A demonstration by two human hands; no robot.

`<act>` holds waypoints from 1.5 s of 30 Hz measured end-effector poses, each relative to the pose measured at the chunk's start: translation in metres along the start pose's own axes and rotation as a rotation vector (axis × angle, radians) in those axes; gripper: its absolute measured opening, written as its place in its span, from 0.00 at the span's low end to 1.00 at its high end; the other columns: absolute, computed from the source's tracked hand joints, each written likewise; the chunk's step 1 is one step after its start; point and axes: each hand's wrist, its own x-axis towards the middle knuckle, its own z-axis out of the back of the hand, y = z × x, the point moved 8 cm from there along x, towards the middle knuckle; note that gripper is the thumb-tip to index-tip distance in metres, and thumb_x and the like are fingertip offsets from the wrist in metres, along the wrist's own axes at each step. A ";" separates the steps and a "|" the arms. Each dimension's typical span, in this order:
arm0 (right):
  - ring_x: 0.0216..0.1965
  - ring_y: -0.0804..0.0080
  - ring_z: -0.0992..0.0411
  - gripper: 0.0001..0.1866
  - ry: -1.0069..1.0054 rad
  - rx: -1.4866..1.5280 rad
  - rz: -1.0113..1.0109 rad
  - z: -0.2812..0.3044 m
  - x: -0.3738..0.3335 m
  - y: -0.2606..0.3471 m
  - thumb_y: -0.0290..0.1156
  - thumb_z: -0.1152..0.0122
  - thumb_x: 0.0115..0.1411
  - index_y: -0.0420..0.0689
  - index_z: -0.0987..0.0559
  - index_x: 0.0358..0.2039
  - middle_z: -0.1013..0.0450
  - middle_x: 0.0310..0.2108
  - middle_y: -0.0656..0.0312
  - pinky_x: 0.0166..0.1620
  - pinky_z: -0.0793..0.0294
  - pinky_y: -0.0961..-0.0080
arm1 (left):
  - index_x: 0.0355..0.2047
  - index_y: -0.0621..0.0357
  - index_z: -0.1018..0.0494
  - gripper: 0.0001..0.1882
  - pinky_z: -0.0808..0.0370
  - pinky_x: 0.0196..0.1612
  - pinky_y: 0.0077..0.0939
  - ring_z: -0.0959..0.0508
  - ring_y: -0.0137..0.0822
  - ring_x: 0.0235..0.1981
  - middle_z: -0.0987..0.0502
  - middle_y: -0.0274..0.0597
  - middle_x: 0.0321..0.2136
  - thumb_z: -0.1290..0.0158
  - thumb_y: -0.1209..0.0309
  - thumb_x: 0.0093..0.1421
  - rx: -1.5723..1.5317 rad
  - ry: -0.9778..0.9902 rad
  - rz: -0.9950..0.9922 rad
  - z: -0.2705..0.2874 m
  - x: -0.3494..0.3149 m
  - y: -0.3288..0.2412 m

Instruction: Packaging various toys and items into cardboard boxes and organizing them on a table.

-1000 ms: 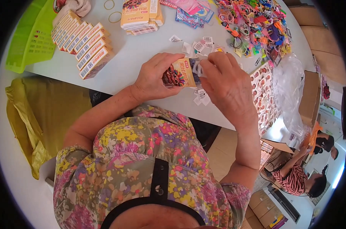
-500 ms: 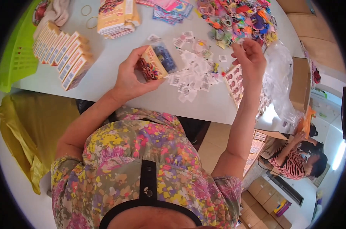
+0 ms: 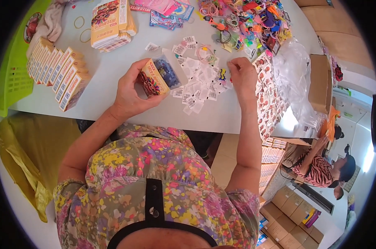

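Observation:
My left hand point(image 3: 127, 92) is wrapped round a small yellow printed box point(image 3: 154, 79), tilted, with its fingers behind and thumb along the lower edge. Dark blue contents point(image 3: 168, 71) show in the box's open side, beside a clear edge. My right hand point(image 3: 244, 79) is closed in a pinch just right of a heap of small white printed packets point(image 3: 200, 76); what its fingertips hold, if anything, I cannot make out. Close to those fingertips lies a small yellow-and-black trinket point(image 3: 222, 74). A loose pile of colourful trinkets point(image 3: 254, 25) lies beyond my right hand.
Upright yellow boxes point(image 3: 71, 89) stand in a row at left, by a green basket point(image 3: 13, 79). Flattened cartons point(image 3: 109, 25) are stacked behind. Sticker sheets point(image 3: 264, 99), clear plastic point(image 3: 293, 79) and an open carton point(image 3: 319, 83) lie at right. Another person point(image 3: 316, 168) works beyond.
My right hand has come back from the edge of the trinket pile to beside the white packets. My left hand still holds the box in much the same pose. The whole view has shifted slightly.

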 end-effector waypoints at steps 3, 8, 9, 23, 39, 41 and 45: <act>0.27 0.65 0.24 0.11 -0.074 0.082 0.045 0.011 0.016 0.011 0.31 0.34 0.54 0.41 0.19 0.37 0.22 0.29 0.56 0.34 0.26 0.71 | 0.56 0.64 0.38 0.40 0.25 0.47 0.24 0.24 0.28 0.42 0.26 0.41 0.42 0.31 0.74 0.43 -0.019 0.000 -0.011 0.001 0.002 0.000; 0.27 0.64 0.23 0.10 -0.130 -0.005 0.127 -0.001 0.042 0.018 0.30 0.35 0.54 0.41 0.19 0.37 0.21 0.29 0.54 0.34 0.26 0.71 | 0.56 0.65 0.38 0.40 0.25 0.47 0.24 0.23 0.28 0.43 0.26 0.41 0.43 0.31 0.74 0.43 -0.056 0.001 -0.003 -0.001 0.002 -0.003; 0.27 0.64 0.23 0.10 -0.156 -0.030 0.133 -0.003 0.044 0.016 0.30 0.35 0.54 0.41 0.19 0.37 0.21 0.28 0.54 0.34 0.26 0.71 | 0.56 0.65 0.38 0.40 0.25 0.47 0.24 0.23 0.28 0.43 0.26 0.41 0.43 0.31 0.74 0.43 -0.055 0.008 -0.009 -0.002 0.003 -0.004; 0.27 0.86 0.35 0.10 -0.050 0.796 -0.115 0.034 0.057 -0.004 0.33 0.41 0.63 0.40 0.20 0.38 0.27 0.28 0.70 0.28 0.37 0.86 | 0.58 0.67 0.42 0.44 0.27 0.50 0.26 0.25 0.29 0.46 0.28 0.42 0.46 0.31 0.75 0.42 -0.030 0.045 0.033 0.000 0.000 0.001; 0.35 0.79 0.26 0.07 -0.110 0.998 -0.062 0.064 0.072 0.022 0.33 0.44 0.65 0.43 0.22 0.36 0.21 0.35 0.61 0.32 0.32 0.83 | 0.56 0.65 0.37 0.41 0.25 0.47 0.23 0.24 0.29 0.43 0.27 0.42 0.44 0.30 0.74 0.41 0.036 -0.024 -0.065 0.001 0.002 -0.004; 0.34 0.78 0.26 0.07 0.028 1.155 -0.028 0.060 0.068 0.039 0.33 0.44 0.65 0.44 0.23 0.38 0.21 0.35 0.61 0.32 0.32 0.82 | 0.57 0.65 0.39 0.43 0.25 0.47 0.23 0.24 0.28 0.43 0.27 0.41 0.45 0.29 0.74 0.41 0.066 -0.017 -0.072 0.003 0.001 -0.003; 0.34 0.74 0.24 0.07 0.174 1.370 0.015 0.049 0.050 0.065 0.32 0.46 0.66 0.43 0.24 0.39 0.22 0.34 0.60 0.32 0.26 0.79 | 0.57 0.65 0.39 0.43 0.24 0.46 0.23 0.23 0.28 0.42 0.26 0.41 0.43 0.29 0.73 0.41 0.076 -0.023 -0.099 0.002 0.002 -0.003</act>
